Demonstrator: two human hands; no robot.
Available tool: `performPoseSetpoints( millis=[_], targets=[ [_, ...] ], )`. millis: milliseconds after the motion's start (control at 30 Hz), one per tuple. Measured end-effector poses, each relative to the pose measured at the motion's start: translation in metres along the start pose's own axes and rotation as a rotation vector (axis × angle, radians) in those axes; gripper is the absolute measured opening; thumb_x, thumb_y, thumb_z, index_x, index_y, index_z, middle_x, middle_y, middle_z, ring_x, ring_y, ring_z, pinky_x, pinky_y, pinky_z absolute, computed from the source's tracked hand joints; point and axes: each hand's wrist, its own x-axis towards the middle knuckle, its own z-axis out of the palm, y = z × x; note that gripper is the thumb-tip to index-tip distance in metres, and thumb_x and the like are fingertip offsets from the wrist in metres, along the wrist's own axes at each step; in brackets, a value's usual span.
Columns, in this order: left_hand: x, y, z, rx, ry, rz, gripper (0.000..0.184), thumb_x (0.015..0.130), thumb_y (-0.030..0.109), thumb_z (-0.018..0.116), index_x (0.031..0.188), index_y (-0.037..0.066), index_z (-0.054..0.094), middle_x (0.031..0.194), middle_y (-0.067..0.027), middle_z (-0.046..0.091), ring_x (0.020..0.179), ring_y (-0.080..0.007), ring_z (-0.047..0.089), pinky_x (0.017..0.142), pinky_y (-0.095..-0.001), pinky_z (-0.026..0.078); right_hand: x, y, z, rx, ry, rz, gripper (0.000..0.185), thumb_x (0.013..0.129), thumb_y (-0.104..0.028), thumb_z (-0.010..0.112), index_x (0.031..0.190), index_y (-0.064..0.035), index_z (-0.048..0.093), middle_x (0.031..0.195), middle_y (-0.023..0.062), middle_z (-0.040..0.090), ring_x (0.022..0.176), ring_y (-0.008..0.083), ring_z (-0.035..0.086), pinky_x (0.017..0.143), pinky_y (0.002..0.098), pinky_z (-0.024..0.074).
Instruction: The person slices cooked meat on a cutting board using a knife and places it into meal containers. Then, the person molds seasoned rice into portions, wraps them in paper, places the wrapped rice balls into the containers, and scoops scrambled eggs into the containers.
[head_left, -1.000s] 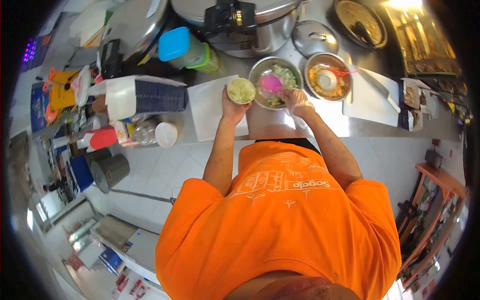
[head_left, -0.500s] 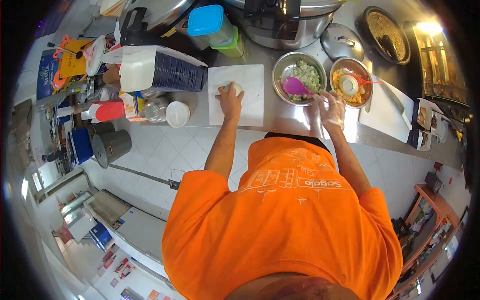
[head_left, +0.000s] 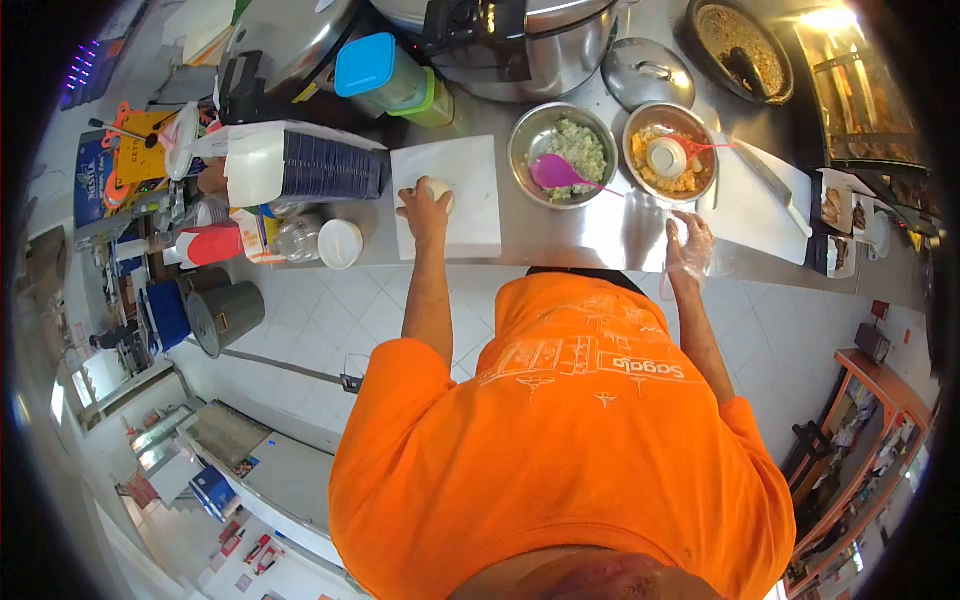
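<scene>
Change of the last second: the left hand (head_left: 427,212), which held a pale cup (head_left: 440,190) upright with a green-flecked white mix showing, now has that cup down on a flat white rectangle (head_left: 470,225); the right hand (head_left: 690,245), lately on the purple spoon (head_left: 553,172), has come off it. Bearing on the work: the spoon appears to be out of use, and the handling rests with the left hand alone. Cup: under the left palm and fingers, apparently mouth down; its contents cannot be seen. Left hand: grasping the cup from above, fingers spread around it, forearm reaching nearly straight forward. Right hand: in a clear glove, released, fingers raised and apart, nothing visible in it; elbow lightly bent. Spoon: well to the left of the right hand, lying in a metal bowl (head_left: 525,135) with the green-flecked mix (head_left: 585,145). Second metal bowl (head_left: 640,118), with an orange mix: just beyond the right hand. Cutting board (head_left: 750,225), bearing a knife (head_left: 775,185): to the right of that hand. Row of dark containers (head_left: 330,165): left of the left hand, apart.
</scene>
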Motion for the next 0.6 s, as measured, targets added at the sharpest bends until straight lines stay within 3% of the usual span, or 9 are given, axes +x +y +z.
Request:
performPoseSetpoints(
  millis=[67, 133, 200, 267, 333, 467, 533, 567, 600],
  targets=[
    [-0.007, 0.027, -0.016, -0.05, 0.126, 0.032, 0.055, 0.073, 0.026, 0.082, 0.122, 0.013, 0.06, 0.119, -0.0177, 0.053, 0.116, -0.0348, 0.05, 0.1, -0.0516, 0.036, 0.001, 0.009, -0.01, 0.0, -0.009, 0.033, 0.024, 0.084, -0.027, 0.072, 0.107, -0.0194, 0.071, 0.121, 0.0162, 0.06, 0.119, 0.0347, 0.049, 0.102, 0.045, 0.039],
    [-0.018, 0.09, -0.032, -0.298, 0.174, 0.285, 0.052, 0.073, 0.023, 0.081, 0.12, 0.012, 0.061, 0.122, -0.0161, 0.054, 0.114, -0.0349, 0.051, 0.098, -0.0511, 0.038, 0.004, 0.017, -0.012, -0.035, 0.074, -0.033, 0.021, 0.083, -0.021, 0.072, 0.103, -0.015, 0.072, 0.11, 0.011, 0.066, 0.108, 0.0291, 0.057, 0.099, 0.0414, 0.0415],
    [-0.039, 0.156, -0.029, -0.513, -0.01, 0.49, 0.057, 0.076, 0.026, 0.081, 0.126, 0.012, 0.057, 0.127, -0.02, 0.054, 0.119, -0.0373, 0.049, 0.099, -0.0473, 0.041, 0.01, 0.023, -0.013, 0.012, 0.035, -0.059, 0.021, 0.084, -0.021, 0.071, 0.103, -0.0133, 0.072, 0.108, 0.0126, 0.067, 0.106, 0.0294, 0.059, 0.098, 0.0417, 0.0425],
    [-0.051, 0.186, 0.02, -0.555, -0.086, 0.498, 0.058, 0.076, 0.03, 0.08, 0.127, 0.013, 0.058, 0.13, -0.0188, 0.052, 0.123, -0.036, 0.048, 0.1, -0.048, 0.041, 0.018, 0.028, -0.007, 0.04, 0.001, -0.1, 0.021, 0.084, -0.021, 0.071, 0.103, -0.0113, 0.072, 0.107, 0.0143, 0.068, 0.105, 0.0303, 0.061, 0.097, 0.0421, 0.0439],
    [-0.06, 0.206, 0.039, -0.317, -0.112, 0.442, 0.061, 0.077, 0.034, 0.079, 0.13, 0.013, 0.057, 0.134, -0.0177, 0.05, 0.127, -0.0354, 0.046, 0.103, -0.0485, 0.039, 0.027, 0.027, 0.002, 0.083, -0.026, -0.144, 0.022, 0.085, -0.023, 0.07, 0.104, -0.0109, 0.071, 0.108, 0.015, 0.068, 0.107, 0.0319, 0.06, 0.097, 0.0434, 0.0431],
    [-0.067, 0.188, 0.011, -0.266, 0.147, 0.448, 0.057, 0.08, 0.033, 0.075, 0.129, 0.012, 0.056, 0.137, -0.0172, 0.049, 0.125, -0.0354, 0.049, 0.105, -0.0501, 0.036, 0.031, 0.008, 0.005, 0.141, -0.032, -0.179, 0.021, 0.087, -0.027, 0.069, 0.099, -0.0093, 0.071, 0.107, 0.014, 0.067, 0.107, 0.032, 0.058, 0.095, 0.0444, 0.0428],
    [-0.046, 0.13, -0.007, -0.643, 0.155, 0.391, 0.045, 0.085, 0.024, 0.07, 0.125, 0.007, 0.058, 0.128, -0.0171, 0.055, 0.121, -0.0344, 0.051, 0.104, -0.0479, 0.036, 0.026, 0.007, 0.005, 0.189, -0.077, -0.128, 0.019, 0.088, -0.026, 0.069, 0.095, -0.008, 0.072, 0.102, 0.0137, 0.068, 0.101, 0.0299, 0.06, 0.092, 0.0424, 0.045],
    [-0.033, 0.08, 0.009, -0.598, 0.349, 0.38, 0.036, 0.086, 0.018, 0.068, 0.119, 0.004, 0.061, 0.119, -0.0172, 0.06, 0.117, -0.0324, 0.053, 0.101, -0.0447, 0.038, 0.018, 0.015, 0.014, 0.322, -0.084, -0.12, 0.019, 0.09, -0.024, 0.068, 0.089, -0.0053, 0.071, 0.093, 0.012, 0.069, 0.089, 0.0261, 0.063, 0.084, 0.038, 0.0476],
    [-0.026, 0.029, 0.015, -0.687, 0.36, 0.282, 0.026, 0.088, 0.015, 0.066, 0.111, 0.004, 0.063, 0.112, -0.0153, 0.061, 0.11, -0.0313, 0.054, 0.097, -0.0441, 0.04, 0.009, 0.015, 0.02, 0.376, -0.138, -0.034, 0.02, 0.09, -0.022, 0.068, 0.087, -0.0033, 0.07, 0.087, 0.0106, 0.069, 0.082, 0.0222, 0.063, 0.079, 0.0348, 0.0483]
  ],
)
